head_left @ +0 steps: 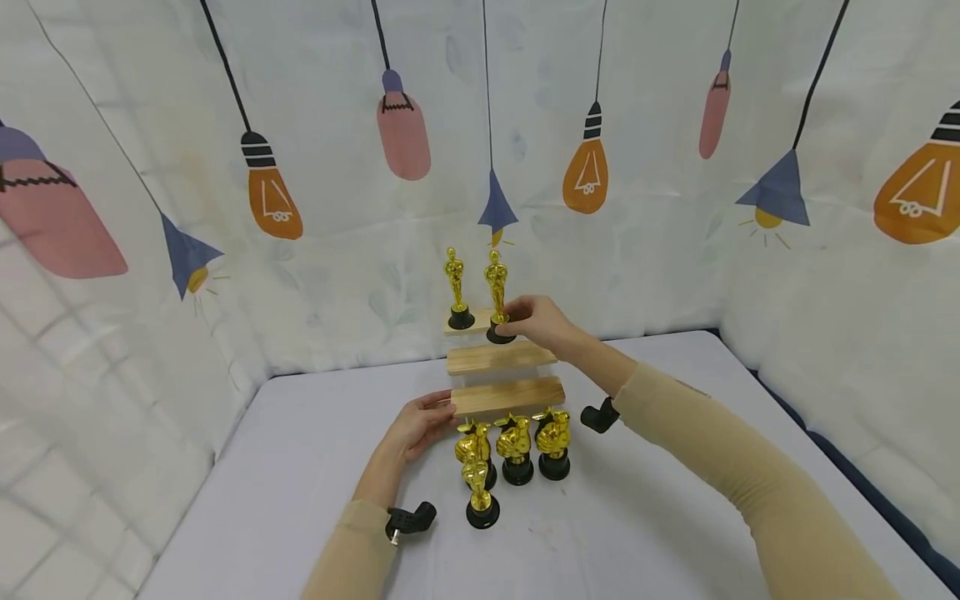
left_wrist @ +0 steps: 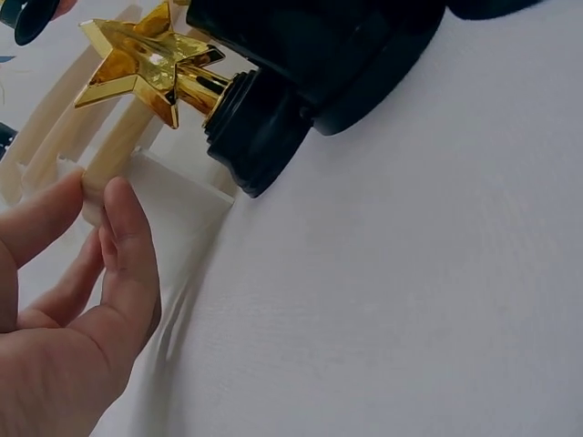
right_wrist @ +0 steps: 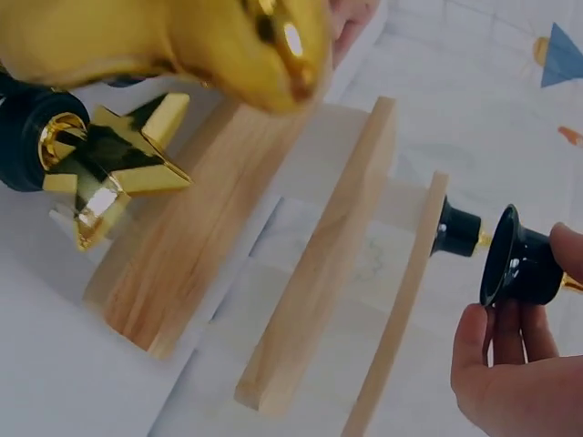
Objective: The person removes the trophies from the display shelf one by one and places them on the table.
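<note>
My right hand [head_left: 543, 325] holds a gold figure statuette [head_left: 497, 287] by its black base [right_wrist: 524, 259]. In the right wrist view that base is off the top wooden plank [right_wrist: 410, 291], its hollow underside facing the plank. A second gold statuette [head_left: 456, 283] stands on the top plank's left part. With thumb and fingers, my left hand [head_left: 416, 427] pinches the left end of the lowest plank [head_left: 510, 397] of the stepped stand. A middle plank [head_left: 498, 358] lies between these two. The left wrist view shows the left hand's fingers [left_wrist: 132, 237] around the plank end.
In front of the stand, on the white-covered table [head_left: 637, 517], are several gold trophies with black bases, among them a front one [head_left: 480, 496] and a right one [head_left: 553, 442]. One star trophy [left_wrist: 150, 64] is close to the left hand. A patterned cloth wall [head_left: 337, 283] rises behind.
</note>
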Available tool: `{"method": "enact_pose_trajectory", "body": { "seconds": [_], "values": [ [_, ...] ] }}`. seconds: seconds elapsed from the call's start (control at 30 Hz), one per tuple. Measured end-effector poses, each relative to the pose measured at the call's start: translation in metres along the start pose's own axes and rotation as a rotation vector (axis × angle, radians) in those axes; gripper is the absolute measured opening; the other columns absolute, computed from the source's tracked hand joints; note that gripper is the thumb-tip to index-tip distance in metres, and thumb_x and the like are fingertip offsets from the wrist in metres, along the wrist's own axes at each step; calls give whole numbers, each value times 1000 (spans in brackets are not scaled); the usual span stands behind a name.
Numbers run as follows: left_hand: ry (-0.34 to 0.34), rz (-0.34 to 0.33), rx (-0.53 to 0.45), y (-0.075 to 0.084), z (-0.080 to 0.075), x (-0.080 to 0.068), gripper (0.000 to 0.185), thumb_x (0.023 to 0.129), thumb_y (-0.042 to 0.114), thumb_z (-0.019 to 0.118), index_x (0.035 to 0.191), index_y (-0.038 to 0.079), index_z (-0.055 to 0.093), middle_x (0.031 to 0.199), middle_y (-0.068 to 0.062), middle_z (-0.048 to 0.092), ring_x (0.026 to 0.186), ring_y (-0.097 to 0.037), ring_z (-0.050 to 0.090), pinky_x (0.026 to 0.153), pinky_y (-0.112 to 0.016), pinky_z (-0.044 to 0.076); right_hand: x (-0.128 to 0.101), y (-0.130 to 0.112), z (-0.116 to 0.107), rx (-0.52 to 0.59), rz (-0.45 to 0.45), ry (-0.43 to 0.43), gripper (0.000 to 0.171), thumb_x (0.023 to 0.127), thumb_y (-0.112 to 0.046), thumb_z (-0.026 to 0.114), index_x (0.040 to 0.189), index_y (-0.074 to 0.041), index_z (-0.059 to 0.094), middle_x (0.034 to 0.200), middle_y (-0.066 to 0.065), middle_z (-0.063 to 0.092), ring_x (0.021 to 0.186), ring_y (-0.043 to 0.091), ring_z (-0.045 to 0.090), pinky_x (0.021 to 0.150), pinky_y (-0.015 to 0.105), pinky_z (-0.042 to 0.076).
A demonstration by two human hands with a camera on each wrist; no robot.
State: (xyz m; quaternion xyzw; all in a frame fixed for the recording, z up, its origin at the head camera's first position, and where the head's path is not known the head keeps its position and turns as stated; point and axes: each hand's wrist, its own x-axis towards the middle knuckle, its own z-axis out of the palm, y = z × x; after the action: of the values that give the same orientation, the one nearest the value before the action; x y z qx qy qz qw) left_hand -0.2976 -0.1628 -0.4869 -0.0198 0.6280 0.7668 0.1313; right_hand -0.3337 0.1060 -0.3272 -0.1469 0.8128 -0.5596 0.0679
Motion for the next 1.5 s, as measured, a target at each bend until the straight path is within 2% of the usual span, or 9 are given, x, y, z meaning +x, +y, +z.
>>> {"method": "enact_pose_trajectory", "body": {
  "seconds": [0.47,0.6,0.73,0.93,1.23,1.4,1.5],
  "values": [
    [9,24,32,-2,1,1,52,98,-2,65,145,-12,46,127,-22,61,98,-19,67,87,-32,59,-44,3,-1,52,19,-45,48,92,-14,79,134,0,60,123,14,64,116,29,60,106,50,46],
    [8,25,38,-2,2,1,52,98,-1,65,145,-11,46,126,-22,62,97,-19,68,89,-34,58,-55,6,0,68,1,-57,44,93,-13,78,131,0,60,120,14,65,112,28,61,102,46,50],
    [7,18,27,-2,3,1,52,98,-1,64,146,-10,46,121,-19,63,94,-18,68,86,-32,59,-65,9,2,53,-13,-71,42,92,-15,79,128,-1,62,117,11,65,108,25,61,96,43,51],
    [-6,8,10,-1,1,-1,53,98,-2,63,148,-8,44,117,-16,64,91,-17,68,80,-30,59,-81,12,5,57,-13,-99,42,92,-16,79,128,-1,63,116,10,65,108,25,61,99,53,49],
    [-43,19,53,3,-1,2,55,99,3,64,149,-7,42,126,-19,62,96,-16,68,89,-33,57,-101,20,6,67,-33,-110,38,92,-15,78,125,0,65,114,11,66,108,27,62,91,45,56],
    [-47,28,91,4,-2,1,58,98,3,66,150,-7,42,130,-20,59,98,-18,68,86,-32,58,-112,23,9,84,-38,-109,39,92,-16,79,126,-1,66,115,9,67,108,27,63,88,38,57],
    [-39,33,86,5,-1,0,57,97,1,67,149,-7,44,128,-21,59,96,-20,68,84,-32,59,-119,23,11,93,-51,-112,38,92,-15,78,125,0,66,115,9,67,109,28,63,89,37,57]
  ]
}}
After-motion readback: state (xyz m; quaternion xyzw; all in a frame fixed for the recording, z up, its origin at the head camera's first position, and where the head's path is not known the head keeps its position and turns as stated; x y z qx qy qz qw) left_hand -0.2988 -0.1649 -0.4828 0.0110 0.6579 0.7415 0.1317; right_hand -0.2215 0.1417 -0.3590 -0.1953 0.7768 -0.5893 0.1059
